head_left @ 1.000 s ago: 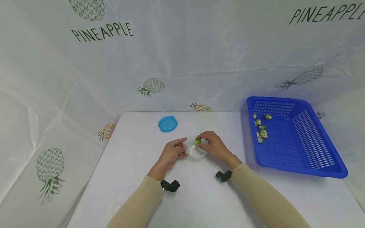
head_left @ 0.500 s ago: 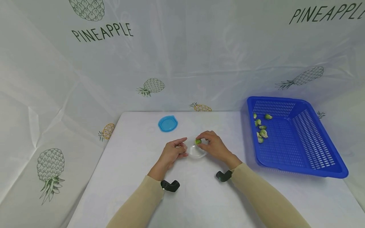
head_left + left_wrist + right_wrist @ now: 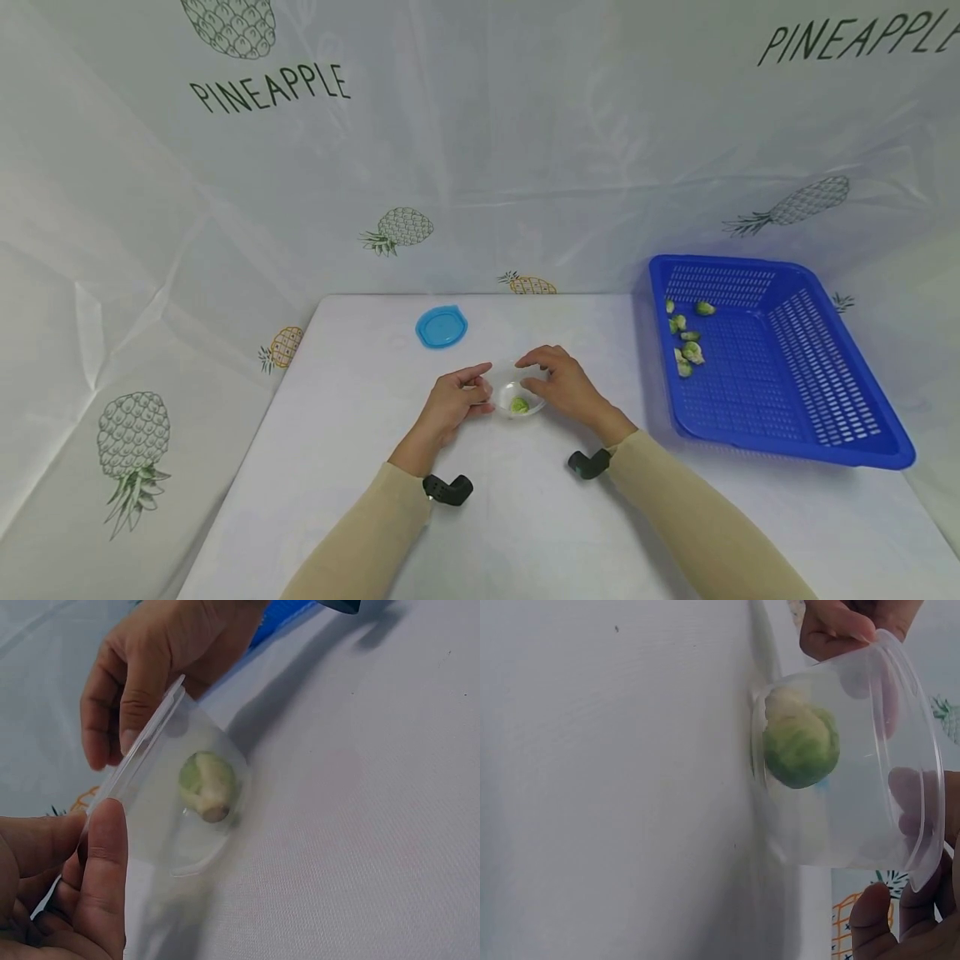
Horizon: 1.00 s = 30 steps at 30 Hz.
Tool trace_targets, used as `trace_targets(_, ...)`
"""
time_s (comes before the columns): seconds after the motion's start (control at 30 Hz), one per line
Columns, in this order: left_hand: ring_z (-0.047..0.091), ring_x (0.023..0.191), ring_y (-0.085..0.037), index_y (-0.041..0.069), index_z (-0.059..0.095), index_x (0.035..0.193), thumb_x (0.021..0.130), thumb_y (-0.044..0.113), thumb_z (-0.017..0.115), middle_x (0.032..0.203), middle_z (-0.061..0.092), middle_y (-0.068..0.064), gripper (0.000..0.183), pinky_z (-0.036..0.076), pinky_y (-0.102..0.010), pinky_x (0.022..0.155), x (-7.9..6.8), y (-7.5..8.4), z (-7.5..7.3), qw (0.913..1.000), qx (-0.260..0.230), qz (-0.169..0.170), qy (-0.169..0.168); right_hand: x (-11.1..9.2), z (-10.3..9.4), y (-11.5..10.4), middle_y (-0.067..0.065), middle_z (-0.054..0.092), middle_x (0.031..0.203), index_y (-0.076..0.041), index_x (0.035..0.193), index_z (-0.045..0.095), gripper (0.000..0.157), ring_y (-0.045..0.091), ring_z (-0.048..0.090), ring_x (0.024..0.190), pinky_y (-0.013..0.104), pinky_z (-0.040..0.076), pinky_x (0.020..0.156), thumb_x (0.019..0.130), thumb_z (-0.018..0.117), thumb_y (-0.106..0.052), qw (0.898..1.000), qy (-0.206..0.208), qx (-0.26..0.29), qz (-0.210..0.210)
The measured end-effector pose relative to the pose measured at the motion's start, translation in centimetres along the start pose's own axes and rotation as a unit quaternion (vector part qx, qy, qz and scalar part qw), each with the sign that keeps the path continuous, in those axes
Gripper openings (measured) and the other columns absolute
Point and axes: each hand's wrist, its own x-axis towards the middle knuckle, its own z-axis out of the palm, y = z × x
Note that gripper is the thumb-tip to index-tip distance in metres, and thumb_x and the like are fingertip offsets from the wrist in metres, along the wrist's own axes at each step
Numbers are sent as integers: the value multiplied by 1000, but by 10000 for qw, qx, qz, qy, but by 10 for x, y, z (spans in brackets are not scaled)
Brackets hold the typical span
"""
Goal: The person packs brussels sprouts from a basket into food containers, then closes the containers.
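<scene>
A clear plastic container (image 3: 832, 832) stands on the white table with one green Brussels sprout (image 3: 802, 746) lying on its bottom. My left hand (image 3: 453, 400) holds the container at its left side, thumb and fingers pinching the rim in the left wrist view. Over the opposite side is my right hand (image 3: 567, 387), its thumb and fingers spread apart around the rim with no sprout between them. Through the clear wall, the sprout (image 3: 206, 784) shows its pale cut stem in the left wrist view.
A blue plastic basket (image 3: 750, 400) on the right holds several Brussels sprouts (image 3: 693, 352) along its left side. Behind my hands lies a light blue lid (image 3: 442, 326). A pineapple-print sheet (image 3: 525, 150) rises at the table's back edge.
My right hand has let go of the Brussels sprout, which dropped from between its fingertips to the container's bottom. My left hand stays where it was.
</scene>
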Motion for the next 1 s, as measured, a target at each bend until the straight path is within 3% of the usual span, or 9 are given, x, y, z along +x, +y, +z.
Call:
trace_targets(0.17,63,84,-12,6,60,149,100,-4,65,104,54,-3,50,66,-26,80,0,1,0,10000,51,-15,27,0,-1,0,5,71,123,-8,124,75,31,37,59,107,40,51,90,94,80,-13,9993,32,258,281)
trace_targets(0.4,64,86,-13,9,62,148,101,-2,66,106,54,-3,49,66,-25,81,-2,2,1,9998,152,-42,101,0,-7,-4,10,71,119,-9,124,75,31,24,58,101,34,51,84,94,80,-17,9985,229,424,249)
trace_targets(0.5,64,86,-14,9,62,148,101,-2,66,106,54,-3,49,66,-26,82,-2,2,1,9998,152,-46,110,-1,-10,-8,15,71,122,-5,126,74,34,26,60,103,38,52,87,95,80,-17,9986,233,415,234)
trace_targets(0.77,63,86,-14,8,62,148,100,-2,66,105,54,-3,49,66,-26,81,-3,2,2,9999,136,-22,82,-11,-22,-29,12,70,126,-8,129,72,36,28,65,108,49,59,93,95,80,-15,9983,575,98,64)
trace_targets(1.0,63,83,-12,6,60,149,100,-4,65,103,54,-3,50,66,-24,80,-3,2,1,9999,118,-12,36,-23,-45,-54,11,66,134,-11,140,65,46,32,67,116,50,62,95,96,80,-19,9961,770,312,298)
